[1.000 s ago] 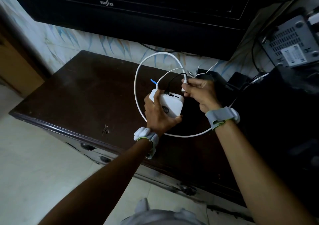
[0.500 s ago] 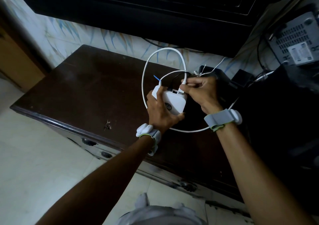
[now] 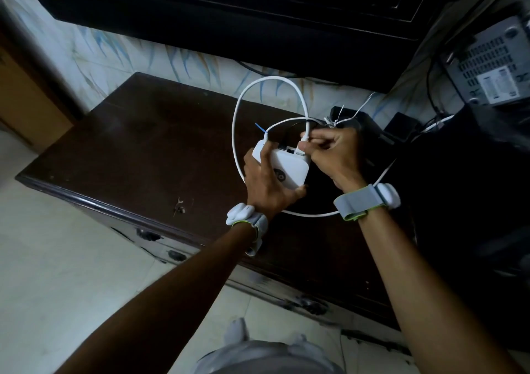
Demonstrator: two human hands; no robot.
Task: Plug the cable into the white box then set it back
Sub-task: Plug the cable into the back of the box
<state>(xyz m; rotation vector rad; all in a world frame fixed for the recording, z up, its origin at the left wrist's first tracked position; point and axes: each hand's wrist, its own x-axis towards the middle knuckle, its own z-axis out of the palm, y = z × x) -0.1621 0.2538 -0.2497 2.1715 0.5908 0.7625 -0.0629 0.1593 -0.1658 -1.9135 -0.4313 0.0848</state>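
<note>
Since a second ago the right hand (image 3: 329, 150) has brought the white cable's plug (image 3: 304, 141) from above down to the ports at the rear edge of the small rounded white plastic box (image 3: 289, 168). Its grip is pinched on the plug; the left hand (image 3: 266, 184) clamps the box from 8 o'clock, held just above the dark wooden tabletop (image 3: 143, 150). Insertion looks underway, though seating cannot be confirmed. Next comes a firm straight push, then lowering the box onto the tabletop.
</note>
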